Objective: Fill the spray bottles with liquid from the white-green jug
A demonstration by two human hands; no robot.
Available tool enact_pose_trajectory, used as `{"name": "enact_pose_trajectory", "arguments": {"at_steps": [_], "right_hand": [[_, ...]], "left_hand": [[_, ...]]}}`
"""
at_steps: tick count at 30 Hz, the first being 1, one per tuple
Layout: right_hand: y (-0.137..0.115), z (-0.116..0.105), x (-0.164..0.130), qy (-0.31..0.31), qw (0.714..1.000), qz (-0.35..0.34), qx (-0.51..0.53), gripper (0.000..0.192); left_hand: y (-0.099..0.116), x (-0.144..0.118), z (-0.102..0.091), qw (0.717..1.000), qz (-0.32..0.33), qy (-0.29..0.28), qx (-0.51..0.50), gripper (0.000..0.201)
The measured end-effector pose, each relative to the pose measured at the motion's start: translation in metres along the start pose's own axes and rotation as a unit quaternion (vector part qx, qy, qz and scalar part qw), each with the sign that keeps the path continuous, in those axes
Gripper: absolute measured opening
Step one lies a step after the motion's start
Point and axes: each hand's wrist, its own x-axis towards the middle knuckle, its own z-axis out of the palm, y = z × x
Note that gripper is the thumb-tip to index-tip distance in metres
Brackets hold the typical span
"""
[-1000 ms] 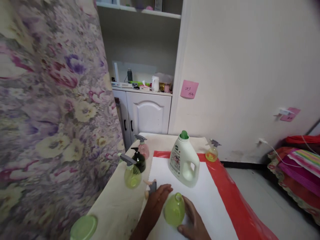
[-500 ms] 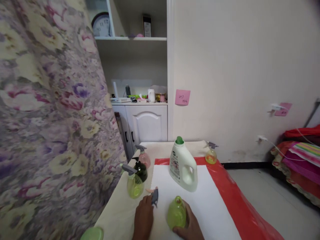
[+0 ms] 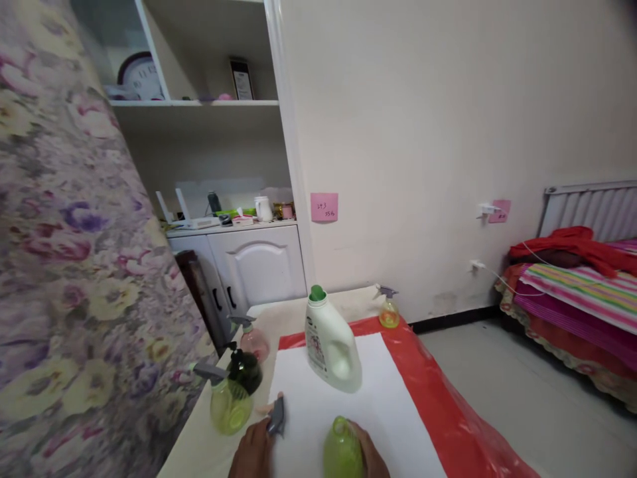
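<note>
My right hand is wrapped around the right side of a translucent yellow-green spray bottle with an open neck. It stands near the front of the white sheet. My left hand has its fingers closed on a grey trigger spray head at the sheet's left edge. Beyond the bottle stands a large pale green detergent jug with a green spout. To the left are a yellow-green spray bottle, a dark pump bottle and a pink spray bottle.
A small spray bottle with yellow liquid stands at the table's far right corner. Red plastic covers the right side. A flowered curtain hangs at the left, a white cabinet behind, and a bed at the right.
My view has turned right, so everything sits further left in the picture. Both hands keep their places beside the spray head and around the bottle.
</note>
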Motion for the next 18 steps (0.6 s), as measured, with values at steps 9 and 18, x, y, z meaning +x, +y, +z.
{"name": "enact_pose_trajectory", "arguments": {"at_steps": [9, 18], "right_hand": [[-0.028, -0.012, -0.011, -0.028, 0.999, -0.031, -0.007, 0.087], [-0.042, -0.017, -0.014, -0.017, 1.0, -0.011, 0.003, 0.083]], "left_hand": [[0.124, 0.0, -0.078, 0.899, -0.076, 0.085, -0.423, 0.043], [0.204, -0.023, -0.094, 0.705, -0.043, 0.143, -0.693, 0.037]]}}
